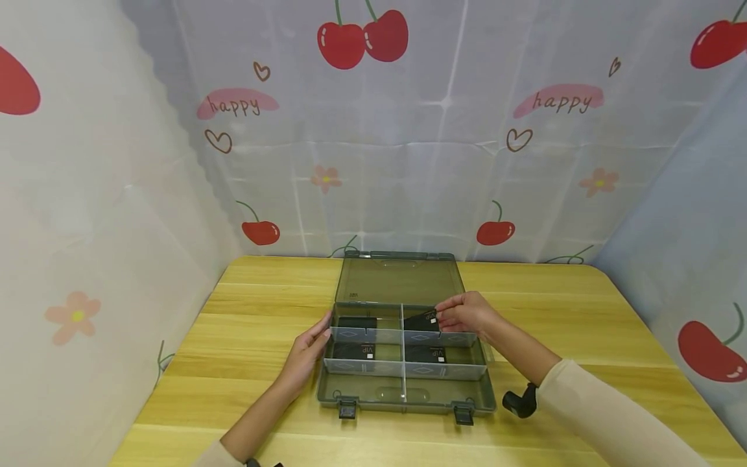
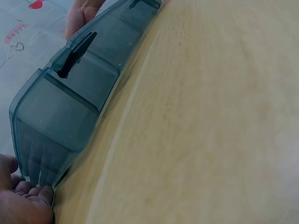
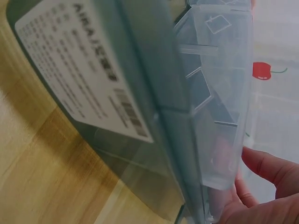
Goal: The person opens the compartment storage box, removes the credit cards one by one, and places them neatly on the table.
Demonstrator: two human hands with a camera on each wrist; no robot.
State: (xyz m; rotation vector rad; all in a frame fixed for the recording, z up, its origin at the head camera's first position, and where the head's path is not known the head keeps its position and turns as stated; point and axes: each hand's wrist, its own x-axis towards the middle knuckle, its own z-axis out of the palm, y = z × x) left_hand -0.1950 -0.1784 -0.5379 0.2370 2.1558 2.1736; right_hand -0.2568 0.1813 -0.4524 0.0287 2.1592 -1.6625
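A translucent grey-green organizer box (image 1: 362, 407) lies on the table with its lid (image 1: 403, 279) folded back. My left hand (image 1: 308, 350) holds the box's left side, thumb near the rim; in the left wrist view its fingers (image 2: 35, 193) are at the wall. Over the back right compartment, my right hand (image 1: 467, 312) pinches a black VIP card (image 1: 421, 320), which sits tilted. Black cards also lie in the back left compartment (image 1: 357, 322), the middle left one (image 1: 353, 351) and the middle right one (image 1: 425, 354). In the right wrist view, a clear divider (image 3: 224, 93) partly covers the right fingers.
A small black object (image 1: 521, 401) lies on the wooden table (image 1: 233, 363) by the right forearm. Clear dividers split the box into rows, and two latches (image 1: 347, 408) hang at its front. A cherry-printed curtain (image 1: 397, 143) surrounds the table.
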